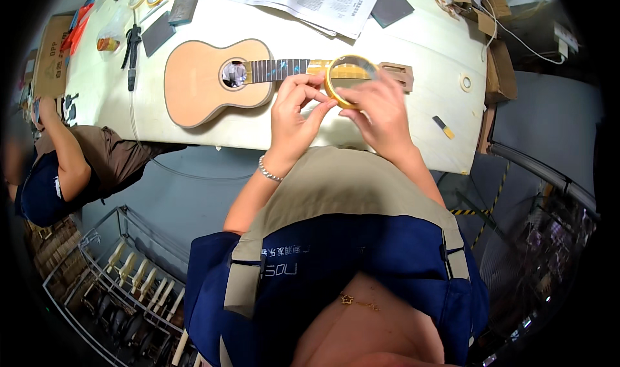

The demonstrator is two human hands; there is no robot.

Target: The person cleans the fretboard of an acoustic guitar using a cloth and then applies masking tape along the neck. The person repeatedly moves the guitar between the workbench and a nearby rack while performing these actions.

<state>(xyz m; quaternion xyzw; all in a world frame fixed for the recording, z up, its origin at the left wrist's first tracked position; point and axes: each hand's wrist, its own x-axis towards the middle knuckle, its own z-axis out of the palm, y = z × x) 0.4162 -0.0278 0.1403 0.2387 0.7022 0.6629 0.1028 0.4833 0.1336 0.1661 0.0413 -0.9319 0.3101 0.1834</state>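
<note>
A roll of yellow tape stands on edge above the neck of a small guitar-shaped instrument, between my two hands. My left hand pinches the roll's left side with fingertips and thumb. On its right side, my right hand grips the lower rim between thumb and fingers; its upper fingers are blurred by motion. The instrument's pale wooden body lies flat on the table to the left. Yellow tape strips cover part of its neck by the dark fretboard. The headstock shows beyond my right hand.
On the pale worktable lie newspaper, dark flat pads, a small tape roll, a small brush-like tool and an air gun with hose. A co-worker is at the left. A rack stands behind.
</note>
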